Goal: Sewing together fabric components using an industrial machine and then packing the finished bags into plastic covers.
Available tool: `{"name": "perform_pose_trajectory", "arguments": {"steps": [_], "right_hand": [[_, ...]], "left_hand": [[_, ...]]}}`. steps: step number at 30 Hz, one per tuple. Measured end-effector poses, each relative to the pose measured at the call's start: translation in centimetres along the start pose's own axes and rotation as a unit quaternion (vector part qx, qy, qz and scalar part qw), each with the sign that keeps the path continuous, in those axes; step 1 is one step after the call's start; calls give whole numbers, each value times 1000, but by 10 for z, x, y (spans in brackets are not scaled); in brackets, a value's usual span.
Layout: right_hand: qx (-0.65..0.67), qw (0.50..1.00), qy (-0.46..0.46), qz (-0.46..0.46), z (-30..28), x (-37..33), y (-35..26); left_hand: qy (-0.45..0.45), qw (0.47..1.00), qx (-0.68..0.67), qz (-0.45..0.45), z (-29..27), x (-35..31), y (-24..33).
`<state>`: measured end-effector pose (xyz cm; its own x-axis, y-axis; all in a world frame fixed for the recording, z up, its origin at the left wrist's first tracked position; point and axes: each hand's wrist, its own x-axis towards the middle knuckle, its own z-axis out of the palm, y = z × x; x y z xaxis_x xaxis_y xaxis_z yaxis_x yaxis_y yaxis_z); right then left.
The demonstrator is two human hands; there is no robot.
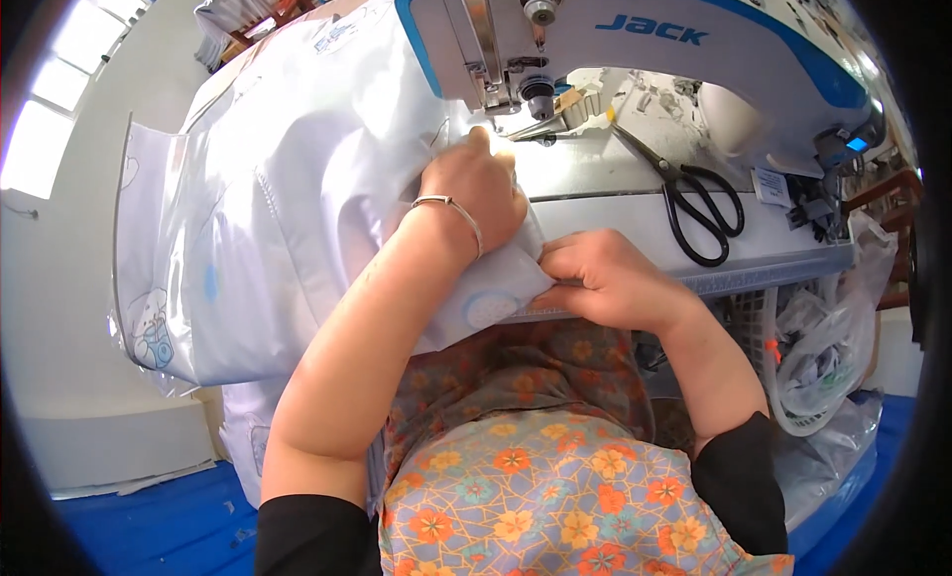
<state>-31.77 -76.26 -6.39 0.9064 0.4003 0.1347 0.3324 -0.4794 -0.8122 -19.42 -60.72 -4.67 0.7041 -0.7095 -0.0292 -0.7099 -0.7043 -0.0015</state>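
Glossy white sheeting (297,199) spread beside a sewing machine (635,46)
Below the counter (595,219), a white lattice basket (751,323) holds crumpled clear plastic (843,298). Rumpled, printed pale blue, the sheeting covers the counter's left; the left hand (474,194) curls over it, grip hidden; the right hand (610,279) pinches its edge.

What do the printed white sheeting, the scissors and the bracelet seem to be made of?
White sheeting: glossy, likely plastic or coated cloth, given the broad glare and smooth folds.
Scissors: blades look like grey metal; the smooth black handles could be plastic or coated metal.
Bracelet: probably polished metal, judging by its thin, shiny band.
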Motion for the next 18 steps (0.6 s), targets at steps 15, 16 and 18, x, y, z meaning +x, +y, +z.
{"name": "perform_pose_trajectory", "arguments": {"steps": [15, 16, 18], "right_hand": [[40, 999, 19, 26, -24, 16, 21], [29, 999, 10, 24, -29, 20, 22], [15, 1000, 4, 22, -32, 24, 23]], "left_hand": [[216, 974, -46, 49, 13, -28, -13], [213, 975, -49, 51, 15, -24, -16], [218, 972, -71, 59, 25, -16, -24]]}}
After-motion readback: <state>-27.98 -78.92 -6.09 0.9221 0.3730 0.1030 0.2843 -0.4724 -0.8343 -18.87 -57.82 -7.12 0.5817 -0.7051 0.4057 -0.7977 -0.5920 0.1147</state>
